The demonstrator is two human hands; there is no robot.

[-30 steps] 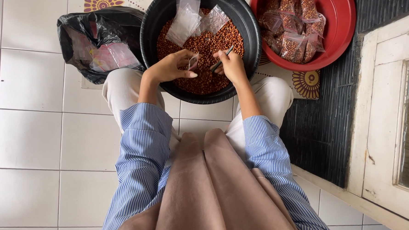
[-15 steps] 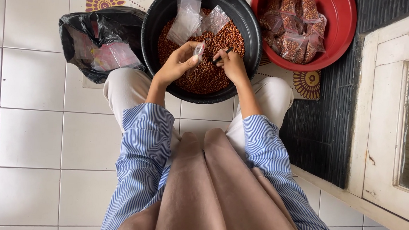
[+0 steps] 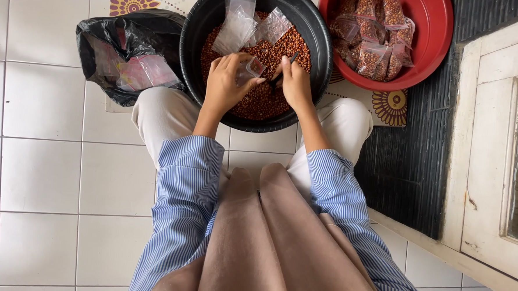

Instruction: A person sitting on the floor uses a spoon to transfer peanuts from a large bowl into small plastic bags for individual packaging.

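At the far left, on the white tiled floor (image 3: 36, 171), a black plastic bag (image 3: 123, 52) lay open with what looked like pink and clear packets inside, touching the rim of the black basin (image 3: 193, 49) that sat between your knees. That basin held a bed of reddish-brown beans (image 3: 261, 102), and a few empty clear bags (image 3: 241, 22) rested on the beans at its far side. Your left hand (image 3: 227, 83) was curled over the beans, its fingers pinching a small clear bag (image 3: 252, 66) by the mouth and holding it up just above the heap. Just beside it, your right hand (image 3: 294, 83) was closed around a small dark scoop (image 3: 285, 68) (only its dark tip showed past your fingers, so I could not tell whether it carried beans), with the tip aimed toward the bag's opening. The held bag looked empty or nearly so, though I could not be sure. To the right, the red basin (image 3: 438, 43) touched the black one and already held a pile of filled bean packets (image 3: 371, 34). As I judge it, a fair share of the bagging was done, yet the black basin was still well stocked and several bags remained unfilled. At the far right a dark ribbed mat (image 3: 409, 169) ran along a white door frame (image 3: 492, 144).
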